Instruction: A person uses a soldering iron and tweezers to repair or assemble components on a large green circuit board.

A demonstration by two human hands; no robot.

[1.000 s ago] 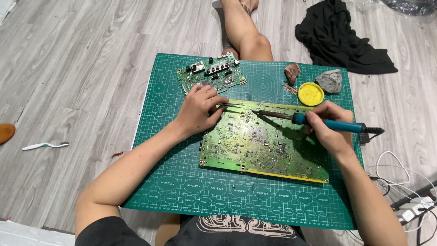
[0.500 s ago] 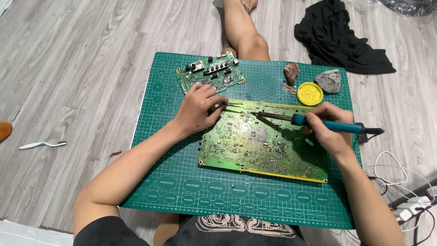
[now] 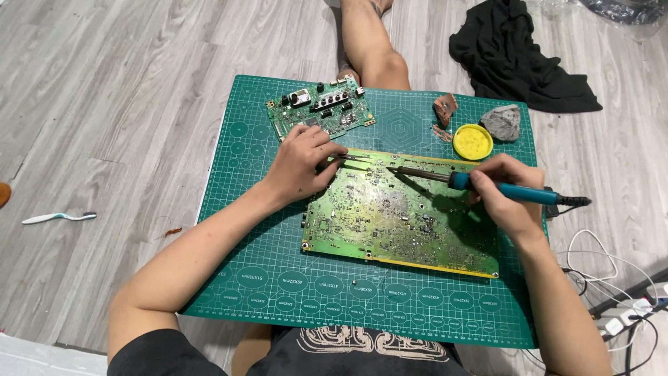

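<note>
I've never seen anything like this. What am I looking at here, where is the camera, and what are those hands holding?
There is no machine here: a person sits on a wooden floor, and the camera is worn on their head, looking down at their own two hands. On a green cutting mat lies a large green circuit board, with a smaller circuit board above it. The right hand holds a blue-handled soldering iron, its tip on the large board's upper edge. The left hand holds thin tweezers there too. Nearby sit a round yellow tin, a grey lump and a black cloth.
</note>
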